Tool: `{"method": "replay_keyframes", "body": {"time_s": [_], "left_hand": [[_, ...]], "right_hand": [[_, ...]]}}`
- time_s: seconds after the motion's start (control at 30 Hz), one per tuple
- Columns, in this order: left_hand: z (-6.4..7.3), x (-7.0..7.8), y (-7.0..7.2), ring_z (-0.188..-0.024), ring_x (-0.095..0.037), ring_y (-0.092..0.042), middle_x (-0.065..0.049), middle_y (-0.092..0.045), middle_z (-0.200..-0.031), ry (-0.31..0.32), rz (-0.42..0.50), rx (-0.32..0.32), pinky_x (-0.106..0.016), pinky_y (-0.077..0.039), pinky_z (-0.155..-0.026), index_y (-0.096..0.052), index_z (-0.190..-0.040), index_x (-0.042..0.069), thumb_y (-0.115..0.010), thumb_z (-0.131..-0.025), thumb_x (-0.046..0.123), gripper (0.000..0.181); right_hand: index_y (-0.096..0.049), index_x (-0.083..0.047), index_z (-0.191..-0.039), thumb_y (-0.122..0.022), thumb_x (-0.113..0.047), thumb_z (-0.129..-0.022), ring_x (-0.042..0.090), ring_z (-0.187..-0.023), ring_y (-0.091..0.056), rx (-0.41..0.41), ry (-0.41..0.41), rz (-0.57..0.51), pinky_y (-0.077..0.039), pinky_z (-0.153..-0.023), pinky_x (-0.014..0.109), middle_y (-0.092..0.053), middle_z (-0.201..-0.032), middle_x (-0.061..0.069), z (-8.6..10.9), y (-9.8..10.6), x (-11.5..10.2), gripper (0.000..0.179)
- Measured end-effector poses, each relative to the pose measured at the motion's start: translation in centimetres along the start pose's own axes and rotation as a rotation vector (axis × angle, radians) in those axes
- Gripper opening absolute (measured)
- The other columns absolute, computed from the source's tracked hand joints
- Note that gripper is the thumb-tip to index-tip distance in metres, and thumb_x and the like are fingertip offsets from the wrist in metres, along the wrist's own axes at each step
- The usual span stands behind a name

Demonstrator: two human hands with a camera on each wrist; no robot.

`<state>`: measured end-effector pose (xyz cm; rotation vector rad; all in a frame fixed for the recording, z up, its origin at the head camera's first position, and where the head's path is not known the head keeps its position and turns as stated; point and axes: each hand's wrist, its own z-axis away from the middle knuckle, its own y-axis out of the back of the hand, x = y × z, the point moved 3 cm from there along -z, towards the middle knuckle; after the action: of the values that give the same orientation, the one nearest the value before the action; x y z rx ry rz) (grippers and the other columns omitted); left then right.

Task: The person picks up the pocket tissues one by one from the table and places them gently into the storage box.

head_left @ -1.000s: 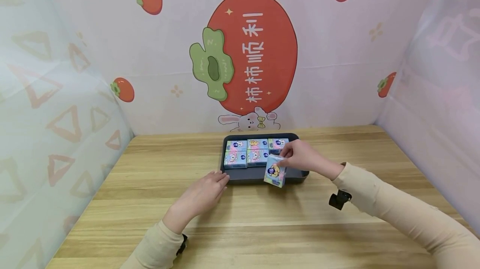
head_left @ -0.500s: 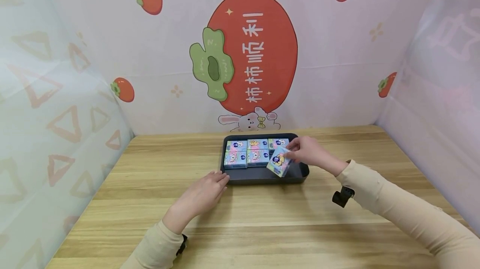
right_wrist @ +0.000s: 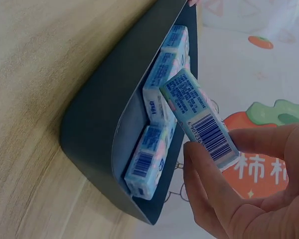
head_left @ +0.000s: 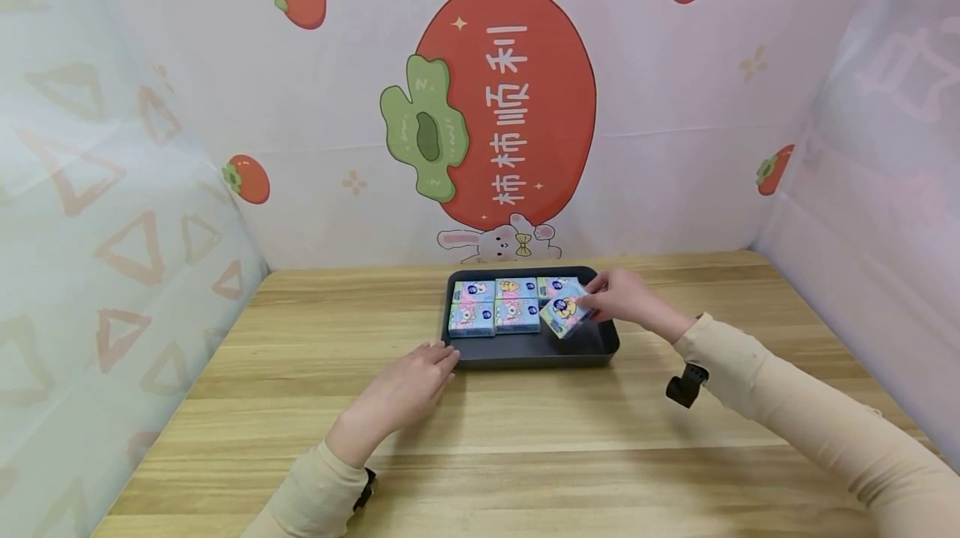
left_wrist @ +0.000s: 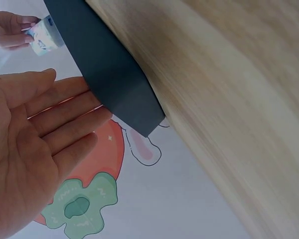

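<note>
In the head view my right hand (head_left: 630, 301) pinches a small blue tissue pack (head_left: 564, 313) with a cartoon bear on its face. The pack is tilted and held above the right part of a dark grey tray (head_left: 502, 348). Its barcode side faces the right wrist camera, the thumb and fingers (right_wrist: 202, 162) gripping one end. My left hand (head_left: 408, 384) rests at the tray's front left corner, and in the left wrist view its fingers are straight with the tips against the tray wall (left_wrist: 109, 69). Several similar tissue packs (head_left: 471, 320) lie inside the tray in two rows.
The tray stands on a wood-grain table (head_left: 480, 455) near its back edge. A printed cloth backdrop (head_left: 337, 105) with persimmon pictures rises behind, and patterned side cloths (head_left: 112, 188) flank the table. A dark strip of tray floor shows in front of the packs.
My right hand has carried the tissue pack back and to the right, from the tray's front edge to over its right part, and turned it askew. The left hand has stayed put.
</note>
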<state>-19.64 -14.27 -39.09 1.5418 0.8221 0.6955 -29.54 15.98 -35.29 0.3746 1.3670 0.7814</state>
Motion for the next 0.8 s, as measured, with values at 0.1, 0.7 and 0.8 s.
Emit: {"method": "replay_keyframes", "body": {"time_s": [0.1,0.7,0.8], "left_hand": [[0.0,0.0,0.0,-0.119,-0.029,-0.057,-0.015,-0.062,-0.124,0.001,0.003,0.003,-0.042,-0.045,-0.105,-0.063,-0.122,0.0,-0.055,-0.096,0.018,0.033],[0.0,0.2,0.3,-0.119,-0.03,-0.057,-0.016,-0.062,-0.124,-0.004,0.011,-0.001,-0.043,-0.044,-0.106,-0.062,-0.122,-0.002,-0.054,-0.096,0.017,0.033],[0.0,0.2,0.2,-0.12,-0.03,-0.056,-0.016,-0.062,-0.125,-0.001,0.012,-0.008,-0.042,-0.044,-0.106,-0.062,-0.122,-0.001,-0.054,-0.096,0.018,0.033]], "right_hand": [[-0.058,0.01,-0.112,-0.067,-0.017,-0.087,0.017,-0.071,-0.069,0.005,-0.018,-0.016,-0.059,-0.079,0.039,-0.062,-0.1,0.023,-0.3,0.1,0.4,0.038],[-0.057,0.01,-0.116,-0.064,-0.016,-0.09,0.022,-0.083,-0.07,0.013,-0.058,-0.052,-0.058,-0.081,0.036,-0.06,-0.111,0.026,-1.7,-0.6,1.5,0.037],[-0.058,0.011,-0.116,-0.062,-0.014,-0.091,0.021,-0.082,-0.07,0.015,-0.046,-0.038,-0.058,-0.081,0.037,-0.061,-0.111,0.026,-1.9,-0.8,1.5,0.036]]}}
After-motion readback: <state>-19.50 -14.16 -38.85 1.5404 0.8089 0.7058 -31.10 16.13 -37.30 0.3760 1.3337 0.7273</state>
